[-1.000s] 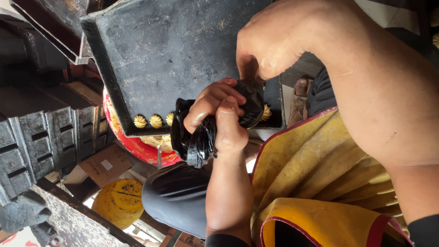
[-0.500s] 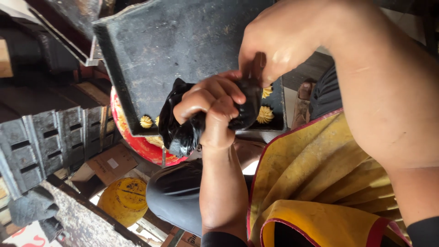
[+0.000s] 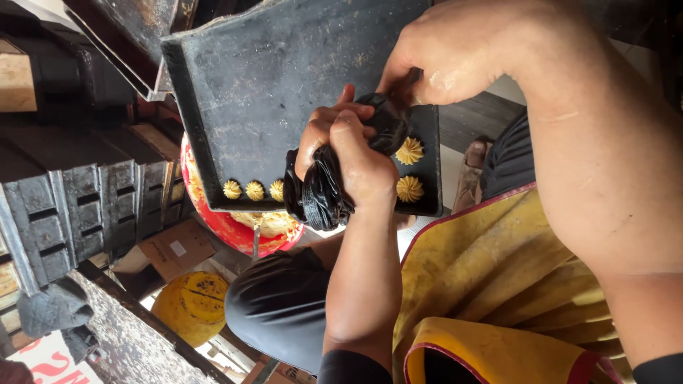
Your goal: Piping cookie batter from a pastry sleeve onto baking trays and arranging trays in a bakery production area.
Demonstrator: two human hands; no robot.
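Fingers (image 3: pixel 341 131) around black piping bag (image 3: pixel 320 192)

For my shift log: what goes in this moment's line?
both hands squeezing black piping bag | dark metal tray | five yellow dough rosettes

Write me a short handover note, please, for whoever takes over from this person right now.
Left hand: closed around the twisted end of the black piping bag.
Right hand: closed on the bag's other end, over the tray.
Things: the black tray rests tilted over a red bowl that holds pale dough.
Done: five pale dough rosettes show along one tray edge, three on one side of the hands and two on the other. Any behind the hands are hidden.
Left: the rest of the tray is bare.
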